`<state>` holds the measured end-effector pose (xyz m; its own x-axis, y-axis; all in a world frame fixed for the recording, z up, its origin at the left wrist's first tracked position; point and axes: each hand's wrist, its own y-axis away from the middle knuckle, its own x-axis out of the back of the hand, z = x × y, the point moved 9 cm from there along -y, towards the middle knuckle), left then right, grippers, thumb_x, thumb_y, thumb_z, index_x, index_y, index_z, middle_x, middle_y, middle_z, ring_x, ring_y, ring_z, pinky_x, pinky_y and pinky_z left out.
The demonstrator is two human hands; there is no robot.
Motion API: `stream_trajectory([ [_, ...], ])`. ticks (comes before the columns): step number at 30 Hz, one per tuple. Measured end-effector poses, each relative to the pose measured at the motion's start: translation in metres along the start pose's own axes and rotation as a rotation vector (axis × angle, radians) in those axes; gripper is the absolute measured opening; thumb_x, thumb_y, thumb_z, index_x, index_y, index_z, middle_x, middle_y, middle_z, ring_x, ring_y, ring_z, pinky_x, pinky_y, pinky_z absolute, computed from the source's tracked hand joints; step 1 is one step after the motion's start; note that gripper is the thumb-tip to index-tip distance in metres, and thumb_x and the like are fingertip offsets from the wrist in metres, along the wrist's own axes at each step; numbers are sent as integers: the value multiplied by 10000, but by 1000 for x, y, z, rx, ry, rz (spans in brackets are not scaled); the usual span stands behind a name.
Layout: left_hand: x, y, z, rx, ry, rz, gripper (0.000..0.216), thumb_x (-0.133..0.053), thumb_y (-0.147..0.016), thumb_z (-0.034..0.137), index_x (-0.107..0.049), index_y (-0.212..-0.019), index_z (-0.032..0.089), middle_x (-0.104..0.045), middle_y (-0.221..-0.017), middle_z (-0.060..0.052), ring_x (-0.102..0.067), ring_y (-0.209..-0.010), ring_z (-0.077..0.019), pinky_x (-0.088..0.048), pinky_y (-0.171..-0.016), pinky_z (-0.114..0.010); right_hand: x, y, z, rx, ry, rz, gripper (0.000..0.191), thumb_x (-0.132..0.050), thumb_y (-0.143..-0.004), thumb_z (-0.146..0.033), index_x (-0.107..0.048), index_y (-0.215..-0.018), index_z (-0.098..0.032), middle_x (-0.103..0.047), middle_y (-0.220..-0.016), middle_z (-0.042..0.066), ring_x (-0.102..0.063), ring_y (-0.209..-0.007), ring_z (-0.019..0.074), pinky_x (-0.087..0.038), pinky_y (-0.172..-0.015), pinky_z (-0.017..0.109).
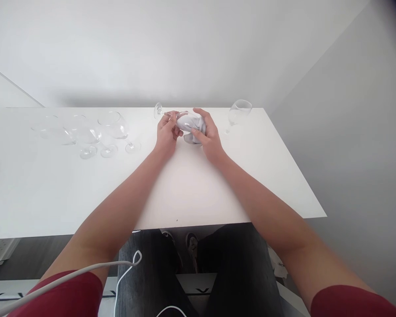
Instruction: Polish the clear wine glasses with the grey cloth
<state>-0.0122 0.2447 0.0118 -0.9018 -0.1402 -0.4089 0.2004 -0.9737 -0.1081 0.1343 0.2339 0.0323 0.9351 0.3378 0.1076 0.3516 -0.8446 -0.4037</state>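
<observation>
Work in hand: wiping a wine glass (171, 116) with a cloth (194, 127), held just above the far middle of the white tabletop (185, 185).

Progress, as judged from the layout:
- One glass is in process. It lies roughly on its side between the hands, foot toward the left and away, bowl toward the right and wrapped in the cloth.
- A group of stemmed glasses (86, 132) stands on the left part of the tabletop, well apart from the hands. Whether these are finished or waiting cannot be told from their look.
- A single glass (238, 113) stands near the far right edge, apart from the group. The split suggests one side is a done pile and the other a waiting pile, but which is which is not shown.

Grip state:
- Left hand (166, 132): fingers closed in a pinch around the stem near the foot — a light, narrow grip.
- Right hand (208, 136): fingers curled over the cloth and the bowl beneath it, thumb underneath; closed around both, not clenched flat.

Both forearms reach out over the tabletop.
</observation>
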Motion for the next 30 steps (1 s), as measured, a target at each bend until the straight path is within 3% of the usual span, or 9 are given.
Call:
stream_trajectory([
  [5,0,0,-3,35,31,-1,292,-776,-858,492,-625,-878,242,-692,-799,14,-541,-526,-64,-445,-500,-207,2,0,-1,42,74,24,608,-547,-974,-487,-299,-1511,-345,-578,-1286,60,-609,-1090,245,-581,-938,460],
  [9,-7,3,3,6,42,-57,280,-777,-867,461,-625,-882,225,-738,-866,-8,-497,-503,-51,-441,-512,-216,-4,0,-1,33,100,-30,565,-564,-969,-426,-348,-1481,-323,-613,-1200,55,-624,-996,230,-599,-876,437],
  [12,-3,1,4,-21,49,-32,297,-771,-868,480,-629,-879,219,-746,-872,-18,-501,-512,-59,-433,-507,-225,-7,0,-5,55,127,-58,536,-557,-968,-384,-378,-1468,-311,-629,-1171,54,-628,-960,225,-605,-858,435],
  [17,4,-3,1,-26,85,13,293,-774,-871,454,-601,-817,223,-692,-784,14,-488,-497,-56,-424,-489,-225,4,1,-13,129,214,77,534,-508,-987,-317,-348,-1496,-312,-569,-1337,72,-606,-1105,235,-562,-982,470],
  [21,-2,-1,0,-8,52,-26,248,-764,-884,431,-619,-851,233,-605,-681,45,-493,-476,-51,-433,-495,-217,0,1,-11,120,262,25,555,-494,-991,-267,-332,-1521,-310,-571,-1373,69,-618,-1046,211,-562,-960,434],
  [26,2,-2,-1,-15,28,-8,300,-765,-872,499,-624,-857,234,-592,-613,50,-520,-480,-70,-431,-495,-231,-9,-1,-10,126,247,-62,489,-547,-978,-381,-442,-1447,-294,-601,-1355,65,-631,-1030,224,-579,-915,429],
  [30,-5,-1,-2,20,57,-74,297,-759,-874,513,-645,-942,247,-733,-848,10,-569,-546,-67,-475,-546,-230,0,1,-23,221,260,57,477,-501,-1007,-545,-470,-1409,-291,-596,-1379,85,-602,-1189,254,-544,-1008,465],
])
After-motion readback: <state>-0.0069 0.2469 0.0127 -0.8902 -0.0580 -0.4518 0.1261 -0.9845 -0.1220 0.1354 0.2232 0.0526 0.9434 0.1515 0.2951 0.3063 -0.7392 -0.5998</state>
